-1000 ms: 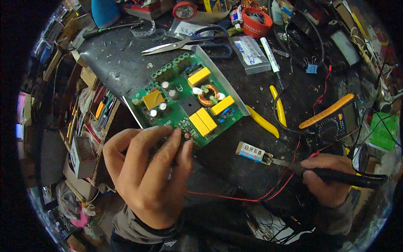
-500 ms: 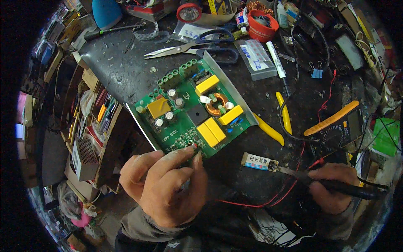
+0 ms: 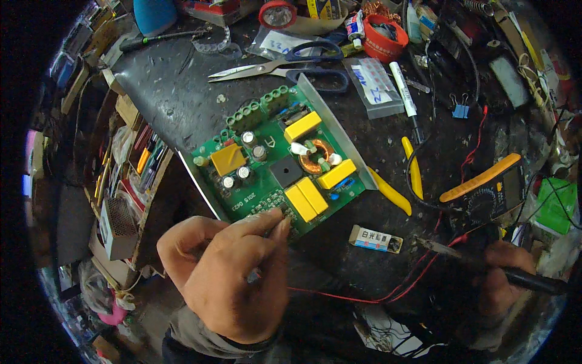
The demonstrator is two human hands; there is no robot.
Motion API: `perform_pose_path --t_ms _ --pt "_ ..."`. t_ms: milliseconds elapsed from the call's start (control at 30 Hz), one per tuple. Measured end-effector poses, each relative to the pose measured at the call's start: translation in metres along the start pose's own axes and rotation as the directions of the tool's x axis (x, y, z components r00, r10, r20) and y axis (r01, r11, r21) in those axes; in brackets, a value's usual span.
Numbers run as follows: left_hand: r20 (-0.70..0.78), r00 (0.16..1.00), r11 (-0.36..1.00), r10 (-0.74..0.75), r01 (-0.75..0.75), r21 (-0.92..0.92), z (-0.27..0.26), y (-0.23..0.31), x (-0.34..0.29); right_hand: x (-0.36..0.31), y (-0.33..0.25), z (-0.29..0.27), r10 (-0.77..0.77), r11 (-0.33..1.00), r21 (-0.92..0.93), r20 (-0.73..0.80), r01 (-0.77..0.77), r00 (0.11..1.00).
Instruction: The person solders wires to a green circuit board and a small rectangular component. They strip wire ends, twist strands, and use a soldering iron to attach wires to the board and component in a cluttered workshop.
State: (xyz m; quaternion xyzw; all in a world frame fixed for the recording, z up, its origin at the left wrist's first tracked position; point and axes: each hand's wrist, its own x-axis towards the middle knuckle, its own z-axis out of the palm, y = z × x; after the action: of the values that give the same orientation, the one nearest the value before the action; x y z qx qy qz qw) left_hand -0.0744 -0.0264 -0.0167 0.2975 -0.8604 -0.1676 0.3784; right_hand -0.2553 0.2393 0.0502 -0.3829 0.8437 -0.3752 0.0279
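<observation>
A green circuit board (image 3: 251, 200) with yellow block capacitors, a copper-wound ring coil and metal side plates lies tilted on the dark bench. At its near edge, my left hand (image 3: 227, 273) pinches something too small to make out, fingertips against the small parts there. My right hand (image 3: 506, 273), smeared by motion and partly in shadow, is closed round the black handle of a soldering iron (image 3: 448, 249). The iron's tip points left, just off the open end of a small white and blue box (image 3: 376, 239) with dark stuff inside. A red wire (image 3: 339, 296) runs between the hands.
Behind the board lie scissors (image 3: 273, 68), a plastic bag (image 3: 376, 91) and a marker (image 3: 403, 88). Yellow-handled pliers (image 3: 391, 191) sit to its right, beside a meter with an orange edge (image 3: 482, 178). A red tub (image 3: 383, 39) stands at the back.
The soldering iron's tip has come out of the small box as my right hand moved right and slightly down. My left hand has shifted slightly left, its fingertips still at the board's edge.
</observation>
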Motion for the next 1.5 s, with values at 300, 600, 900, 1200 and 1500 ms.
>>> perform_pose_path --t_ms 300,600,900,1200,1500 --pt "-0.01 0.998 0.981 -0.054 0.051 -0.186 -0.01 -0.021 -0.003 0.031 -0.027 0.013 -0.083 0.965 0.22 -0.258 0.143 0.962" --pt "-0.062 0.992 0.983 -0.114 0.103 -0.154 -0.01 -0.021 -0.013 0.094 -0.079 0.054 -0.373 0.905 0.305 0.233 0.297 0.898" --pt "0.002 0.998 0.992 -0.059 0.059 -0.115 -0.013 -0.024 -0.016 0.106 -0.084 0.063 -0.345 0.896 0.378 0.255 0.235 0.904" --pt "-0.02 0.995 0.979 -0.096 0.091 -0.184 -0.01 -0.022 -0.017 0.117 -0.096 0.078 -0.146 0.894 0.446 0.243 0.024 0.959" --pt "0.071 0.995 0.994 -0.064 0.07 -0.08 -0.019 -0.02 -0.011 0.133 -0.085 0.091 -0.347 0.816 0.568 0.336 0.106 0.876"
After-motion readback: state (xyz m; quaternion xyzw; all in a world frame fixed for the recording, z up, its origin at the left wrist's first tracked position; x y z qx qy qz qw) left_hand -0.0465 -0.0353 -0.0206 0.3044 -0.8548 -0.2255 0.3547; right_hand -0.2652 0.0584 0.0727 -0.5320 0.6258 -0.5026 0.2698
